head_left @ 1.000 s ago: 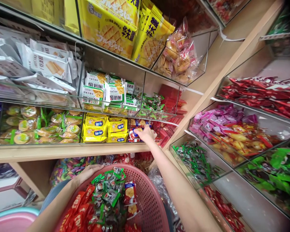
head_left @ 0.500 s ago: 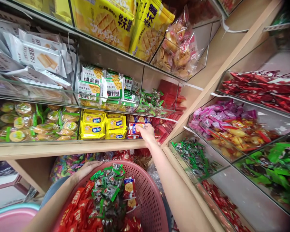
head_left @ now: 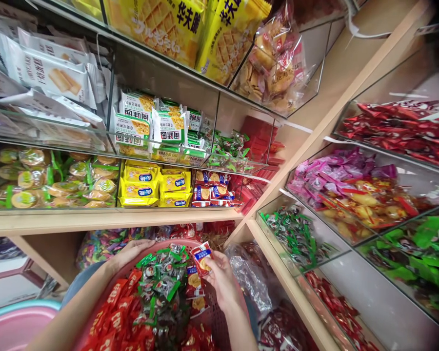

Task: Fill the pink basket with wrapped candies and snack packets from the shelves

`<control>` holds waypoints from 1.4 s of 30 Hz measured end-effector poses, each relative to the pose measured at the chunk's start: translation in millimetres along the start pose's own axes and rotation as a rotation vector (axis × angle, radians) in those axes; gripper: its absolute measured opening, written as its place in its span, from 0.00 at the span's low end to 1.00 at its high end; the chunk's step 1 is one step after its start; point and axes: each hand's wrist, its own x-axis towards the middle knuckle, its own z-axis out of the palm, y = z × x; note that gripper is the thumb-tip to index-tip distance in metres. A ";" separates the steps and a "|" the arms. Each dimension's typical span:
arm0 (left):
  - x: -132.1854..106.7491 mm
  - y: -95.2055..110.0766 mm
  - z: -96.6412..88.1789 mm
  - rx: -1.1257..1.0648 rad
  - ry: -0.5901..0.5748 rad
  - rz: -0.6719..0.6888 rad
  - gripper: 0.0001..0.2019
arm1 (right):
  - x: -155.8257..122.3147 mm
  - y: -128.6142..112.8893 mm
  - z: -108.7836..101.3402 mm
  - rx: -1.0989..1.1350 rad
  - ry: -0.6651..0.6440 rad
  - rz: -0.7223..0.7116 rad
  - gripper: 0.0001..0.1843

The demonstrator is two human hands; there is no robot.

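My left hand [head_left: 133, 252] rests at the far-left rim of a pink perforated plastic basket [head_left: 183, 242], fingers curled over it. Pinched between the thumb and fingers of my right hand [head_left: 222, 277] is a small red, white and blue biscuit packet [head_left: 202, 257], held over the basket's right side. Just below it, similar biscuit packets [head_left: 194, 283] lie inside the basket. Green-and-clear wrapped sweets [head_left: 164, 278] fill the basket's middle, and red wrapped packets [head_left: 119, 309] lie at the left. More of the same biscuit packets [head_left: 210, 189] sit in a shelf bin.
Yellow packets [head_left: 139, 183] stand beside that bin, under white-and-green packets [head_left: 168, 127]. Glass-fronted bins of green-wrapped sweets [head_left: 292, 236] and pink-wrapped sweets [head_left: 336, 170] line the right. A wooden shelf edge [head_left: 95, 219] runs above the basket. A pink basin [head_left: 25, 326] sits lower left.
My right hand has come down from the shelf bin to above the basket, bringing a biscuit packet out with it. My left hand stays at the rim.
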 end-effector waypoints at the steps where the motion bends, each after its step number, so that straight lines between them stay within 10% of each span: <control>1: -1.0 1.2 -0.1 0.012 0.008 -0.004 0.22 | -0.2 7.1 -1.3 -0.024 0.004 0.005 0.22; 23: -10.8 20.0 3.3 -0.011 0.051 -0.028 0.21 | 29.6 65.8 -4.2 -0.664 0.296 -0.427 0.13; 36: -5.1 11.5 0.6 -0.018 0.055 -0.009 0.23 | 13.1 56.7 -1.6 -0.928 0.315 -0.500 0.11; 42: -4.4 9.8 0.3 -0.008 0.018 -0.073 0.23 | 7.6 1.9 13.8 -0.889 0.336 -0.725 0.12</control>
